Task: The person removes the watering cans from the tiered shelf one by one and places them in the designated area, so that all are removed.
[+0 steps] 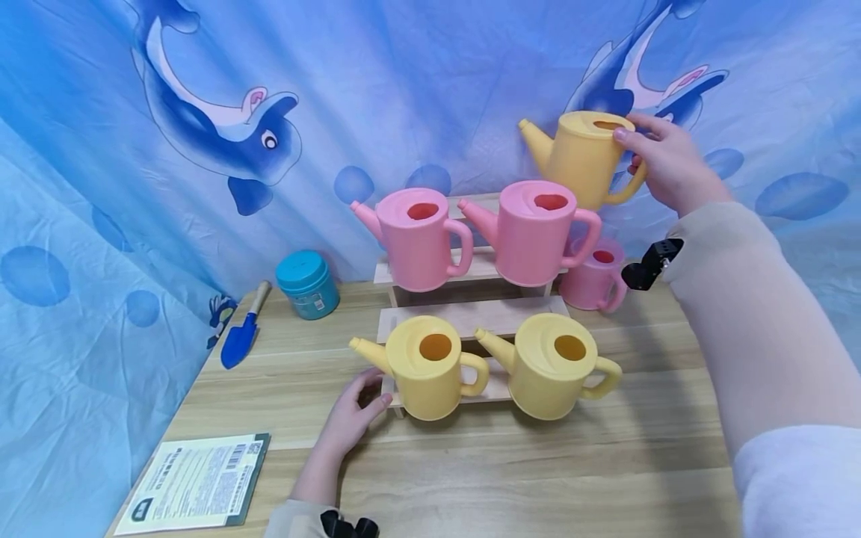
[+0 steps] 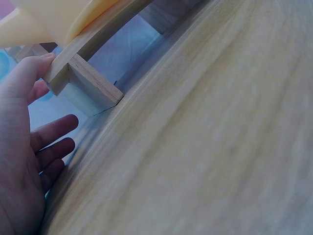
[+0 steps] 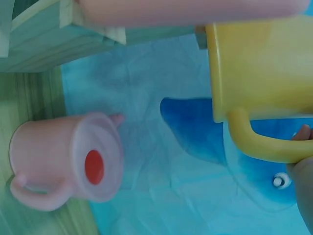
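Observation:
My right hand (image 1: 673,161) grips a yellow watering can (image 1: 581,161) near its top rim and handle, at the back right of a stepped wooden rack (image 1: 471,317). The right wrist view shows that can's handle (image 3: 266,147) close up. My left hand (image 1: 353,415) holds the left end of the rack's lowest step, thumb on the board (image 2: 61,66), other fingers extended below. Two yellow watering cans, left (image 1: 427,373) and right (image 1: 554,370), stand on the lowest step. Higher up stand two pink watering cans, left (image 1: 417,243) and right (image 1: 538,235).
Another pink watering can (image 1: 595,276) stands on the table right of the rack. To the left are a teal jar (image 1: 307,285), a blue trowel (image 1: 240,340) and a printed booklet (image 1: 195,482). A blue dolphin curtain (image 1: 417,90) hangs behind.

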